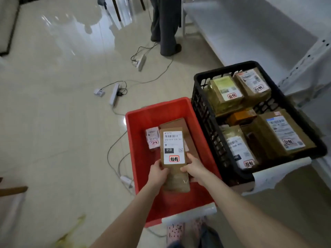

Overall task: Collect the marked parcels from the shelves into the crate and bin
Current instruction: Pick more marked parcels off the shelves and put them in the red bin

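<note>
I hold a brown cardboard parcel [174, 158] over the red bin [138, 140]. Its white label carries a barcode, "010" and a red-framed mark. My left hand [158, 171] grips its lower left edge and my right hand [194, 167] its lower right edge. Inside the bin lie a small white-labelled parcel [152, 138] and a brown box [176, 123], partly hidden under the held parcel. To the right stands the black crate [200, 97], holding several brown parcels with the same red mark, such as one [225, 92] at its far end.
Power strips [114, 93] and cables trail over the glossy tile floor left of the bin. A person's legs [165, 25] stand at the top centre. White shelving [250, 29] runs along the right side. A wooden piece [12, 190] juts in at the left edge.
</note>
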{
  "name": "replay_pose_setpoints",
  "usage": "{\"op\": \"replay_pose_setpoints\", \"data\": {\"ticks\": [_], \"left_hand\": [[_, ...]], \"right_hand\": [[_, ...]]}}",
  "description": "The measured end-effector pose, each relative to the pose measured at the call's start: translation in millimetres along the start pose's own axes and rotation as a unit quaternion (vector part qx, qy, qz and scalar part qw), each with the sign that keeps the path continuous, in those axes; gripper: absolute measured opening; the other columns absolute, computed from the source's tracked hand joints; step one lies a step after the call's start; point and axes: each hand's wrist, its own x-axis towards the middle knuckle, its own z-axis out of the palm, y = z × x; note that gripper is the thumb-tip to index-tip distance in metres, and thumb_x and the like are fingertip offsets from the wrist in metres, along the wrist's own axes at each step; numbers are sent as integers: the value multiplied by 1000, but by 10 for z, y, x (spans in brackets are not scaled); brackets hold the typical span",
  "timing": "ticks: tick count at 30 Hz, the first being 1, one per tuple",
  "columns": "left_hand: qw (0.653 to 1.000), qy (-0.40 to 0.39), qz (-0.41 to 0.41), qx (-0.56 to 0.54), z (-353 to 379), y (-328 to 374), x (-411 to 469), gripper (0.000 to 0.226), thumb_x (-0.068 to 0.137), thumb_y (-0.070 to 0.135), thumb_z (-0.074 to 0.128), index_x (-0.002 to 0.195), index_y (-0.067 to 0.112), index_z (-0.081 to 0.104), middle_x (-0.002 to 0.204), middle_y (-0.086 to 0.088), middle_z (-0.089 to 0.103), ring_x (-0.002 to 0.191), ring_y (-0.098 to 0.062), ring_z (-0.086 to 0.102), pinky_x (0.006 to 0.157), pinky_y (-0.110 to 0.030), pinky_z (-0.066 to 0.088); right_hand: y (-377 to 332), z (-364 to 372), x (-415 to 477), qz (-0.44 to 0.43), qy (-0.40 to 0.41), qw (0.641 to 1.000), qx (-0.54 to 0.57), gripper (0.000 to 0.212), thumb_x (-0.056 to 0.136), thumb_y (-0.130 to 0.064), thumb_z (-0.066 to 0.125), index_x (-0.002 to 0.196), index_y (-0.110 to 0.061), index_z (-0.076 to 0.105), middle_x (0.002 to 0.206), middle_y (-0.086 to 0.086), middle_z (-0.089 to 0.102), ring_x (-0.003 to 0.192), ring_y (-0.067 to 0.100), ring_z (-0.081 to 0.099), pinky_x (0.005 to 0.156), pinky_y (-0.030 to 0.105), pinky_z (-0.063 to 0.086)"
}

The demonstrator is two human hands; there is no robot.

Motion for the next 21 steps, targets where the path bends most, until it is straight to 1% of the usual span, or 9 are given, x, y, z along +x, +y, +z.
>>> {"op": "replay_pose_setpoints", "data": {"ticks": [4, 8, 10, 12, 16, 17, 18, 20, 21], "left_hand": [[998, 52, -22, 16, 101, -354, 385, 40, 91, 16, 52, 131, 14, 49, 124, -5, 61, 113, -25, 58, 97, -38, 47], [996, 59, -61, 0, 158, -744, 781, 43, 96, 30, 48, 137, 19, 43, 130, -3, 59, 120, -28, 54, 103, -40, 42], [994, 52, -91, -18, 172, -956, 999, 56, 91, 41, 46, 143, 19, 39, 137, -5, 55, 124, -28, 52, 106, -44, 39], [990, 50, -125, -31, 200, -1202, 1209, 69, 86, 49, 43, 146, 18, 35, 141, -8, 51, 128, -29, 49, 108, -47, 37], [986, 50, -153, -53, 255, -1508, 1497, 72, 85, 51, 43, 148, 19, 30, 144, -8, 48, 130, -31, 46, 109, -49, 35], [985, 51, -152, -60, 257, -1530, 1545, 74, 82, 51, 43, 148, 19, 31, 143, -8, 49, 129, -30, 47, 109, -49, 36], [985, 54, -152, -65, 259, -1541, 1578, 72, 82, 49, 43, 148, 20, 32, 141, -8, 51, 128, -30, 49, 108, -48, 37], [987, 54, -141, -61, 244, -1497, 1600, 58, 90, 35, 45, 145, 19, 36, 136, -8, 55, 124, -28, 52, 107, -47, 39], [988, 54, -136, -49, 237, -1461, 1585, 53, 92, 30, 48, 142, 17, 40, 133, -8, 57, 121, -28, 54, 105, -46, 41]], "right_hand": [[233, 248, 609, 32, -40, 998, -45, 77, 86, 6, 54, 146, -39, 33, 112, -1, 65, 98, 22, 64, 89, 45, 51], [472, 401, 1077, 60, -72, 993, -73, 83, 83, 10, 47, 146, -42, 32, 101, -5, 66, 87, 17, 60, 76, 33, 46], [554, 452, 1241, 71, -86, 991, -74, 82, 83, 10, 44, 146, -42, 31, 96, -11, 59, 89, 14, 55, 77, 31, 43], [647, 506, 1373, 82, -99, 989, -71, 79, 86, 6, 48, 147, -41, 29, 98, -12, 52, 95, 13, 52, 82, 32, 42], [807, 602, 1594, 83, -116, 988, -66, 74, 90, -2, 54, 149, -37, 26, 128, -1, 52, 101, 14, 49, 84, 34, 43], [822, 607, 1639, 74, -115, 989, -64, 70, 92, -4, 55, 149, -35, 28, 130, -1, 52, 103, 14, 50, 85, 32, 45], [842, 615, 1695, 64, -115, 989, -63, 67, 93, -6, 56, 148, -32, 30, 126, -3, 52, 105, 13, 50, 81, 28, 47], [872, 638, 1806, 44, -116, 990, -71, 68, 92, -5, 57, 149, -29, 29, 118, -9, 47, 106, 9, 48, 72, 20, 48], [897, 649, 1851, 41, -114, 989, -80, 73, 90, -3, 57, 150, -29, 26, 125, -12, 46, 111, 9, 48, 77, 22, 50]]}}
